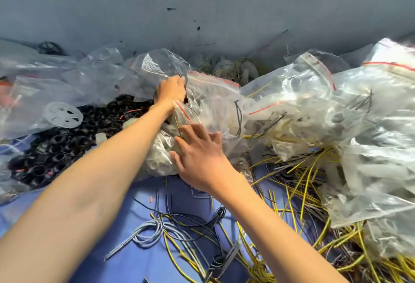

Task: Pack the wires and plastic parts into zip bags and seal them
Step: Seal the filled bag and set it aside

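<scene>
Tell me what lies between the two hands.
Head view: between left hand and right hand lies a zip bag of white parts, with a red seal strip and yellow wire.

- The light is bright and soft, and it looks the same all over.
- Shadows on the blue cloth (pixel 139 260) are small and faint.
- White shiny spots sit on the clear zip bags (pixel 298 94).
- The bags at the far right edge look smeared and blurry.
- The yellow wires (pixel 381 267) in the bottom corner are fuzzy too.
- The grey wall (pixel 202 1) bends like a bowl at its bottom line.
</scene>
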Available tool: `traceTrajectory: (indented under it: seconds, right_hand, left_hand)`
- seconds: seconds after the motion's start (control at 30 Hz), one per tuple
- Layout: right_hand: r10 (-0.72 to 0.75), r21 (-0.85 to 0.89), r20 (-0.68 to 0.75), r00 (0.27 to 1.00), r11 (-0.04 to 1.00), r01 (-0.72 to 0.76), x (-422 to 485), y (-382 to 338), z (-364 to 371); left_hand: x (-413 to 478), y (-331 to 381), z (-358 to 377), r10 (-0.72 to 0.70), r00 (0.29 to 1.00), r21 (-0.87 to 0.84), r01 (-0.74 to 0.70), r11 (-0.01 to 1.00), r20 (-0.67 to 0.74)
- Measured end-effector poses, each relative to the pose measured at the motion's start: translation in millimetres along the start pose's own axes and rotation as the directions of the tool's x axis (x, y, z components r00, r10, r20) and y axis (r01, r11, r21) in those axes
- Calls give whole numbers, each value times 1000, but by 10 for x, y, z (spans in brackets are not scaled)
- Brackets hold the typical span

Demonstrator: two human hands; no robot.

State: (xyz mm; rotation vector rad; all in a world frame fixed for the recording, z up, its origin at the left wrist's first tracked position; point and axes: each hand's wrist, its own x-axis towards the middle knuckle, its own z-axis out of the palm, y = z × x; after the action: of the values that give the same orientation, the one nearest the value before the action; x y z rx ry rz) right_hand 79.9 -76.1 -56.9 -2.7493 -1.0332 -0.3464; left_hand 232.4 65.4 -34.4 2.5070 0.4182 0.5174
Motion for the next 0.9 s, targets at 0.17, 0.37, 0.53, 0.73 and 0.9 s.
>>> traceTrajectory:
  seconds: [0.17,0.37,0.53,0.73,0.9]
  right_hand:
    - [-27,19,-27,999,999,27,-28,15,18]
    - [-27,42,-57,998,999,30,-23,33,54]
    - [-18,63,-45,999,998,21,11,21,96]
    - [-35,44,25,999,998,34,37,28,110]
    - [-30,46,59,998,999,27,52,39,104]
  left_hand:
    - [280,5,1,-320,947,-382,283,880,-36]
    - [463,-113,-63,-623,782,-737,413,535,-14]
    - [443,-232,16,-329,924,-508,382,772,196]
    - [228,-260,-116,77,947,31,-91,995,311]
    - [-40,-318,-274,199,952,24,-210,977,234]
